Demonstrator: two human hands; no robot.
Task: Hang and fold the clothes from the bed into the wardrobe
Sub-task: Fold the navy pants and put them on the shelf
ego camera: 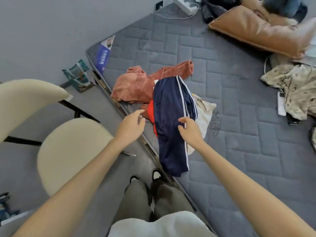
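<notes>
Both hands, left [132, 124] and right [189, 128], reach empty with fingers loose over navy striped trousers [172, 124] heaped on the mattress [239, 117] edge; grasping the waistband, not mid-leg, should lift them clear of the rust top [136, 86].

Both hands, left [131, 124] and right [189, 128], outstretched, fingers loosely spread, empty.

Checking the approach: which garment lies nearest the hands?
The navy garment with white side stripes, reaching the mattress edge; the rust fleece top lies farther.
</notes>
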